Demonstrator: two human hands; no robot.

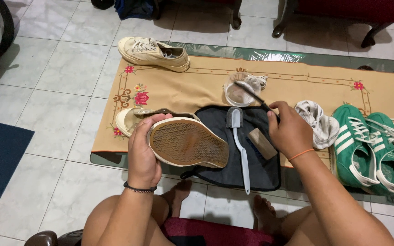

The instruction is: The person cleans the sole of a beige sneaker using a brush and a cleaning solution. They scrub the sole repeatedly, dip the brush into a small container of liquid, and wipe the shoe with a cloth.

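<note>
My left hand (142,152) grips a cream sneaker (178,139) turned on its side, its brown patterned sole facing up at me. My right hand (288,130) holds a thin dark brush (250,93) by its handle, the bristle end dipped into a small clear bowl (237,93) of cloudy liquid further back. Between my hands a dark cloth mat (261,171) lies on the table, with a white-handled brush (239,141) and a small brown block brush (261,143) on it.
A second cream sneaker (153,53) sits at the back left of the tan embroidered runner (197,86) on the low glass table. A crumpled rag (318,120) and a pair of green sneakers (372,148) lie to the right. Tiled floor surrounds the table.
</note>
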